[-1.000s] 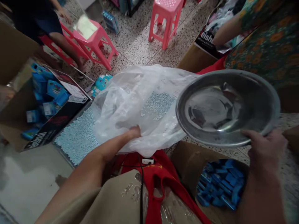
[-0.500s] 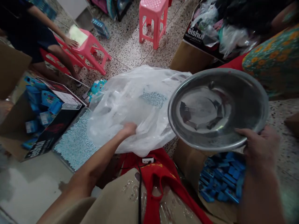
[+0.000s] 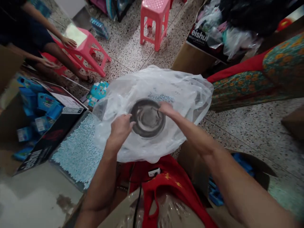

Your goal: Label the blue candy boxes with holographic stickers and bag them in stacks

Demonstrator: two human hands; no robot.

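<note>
A metal bowl point(image 3: 147, 117) is seen dead centre, set down inside a clear plastic bag point(image 3: 190, 91) that is spread wide around it; only the bowl's inner base is plainly seen, the rim being veiled by the plastic. The bowl is flanked by both hands: the left hand point(image 3: 120, 126) is placed at its near-left edge, fingers curled and pinching the bag film against the rim; the right hand point(image 3: 167, 108) is laid on the far-right edge, fingers bent over the rim or the film there. A firm grip on the bowl itself cannot be confirmed for either hand; contact with plastic at the rim is what is shown. The bowl is round, so no long axis applies; its opening is turned up towards the camera, slightly tilted. Both hands are touching it, so neither is meaningfully nearer; the line between them is run diagonally across the bowl, near-left to far-right. A patch of small pale blue pellets point(image 3: 159, 97) is seen inside the bag just beyond the bowl, touching or nearly touching its far rim. More of the same pellets are held in a tray point(image 3: 77, 153) to the left, just beside the bag. A box of blue packets point(image 3: 35, 110) is stood further left, and a pink stool point(image 3: 155, 19) is well apart, beyond the bag. Another person's hand point(image 3: 68, 41) is rested on a second stool at upper left.
</note>
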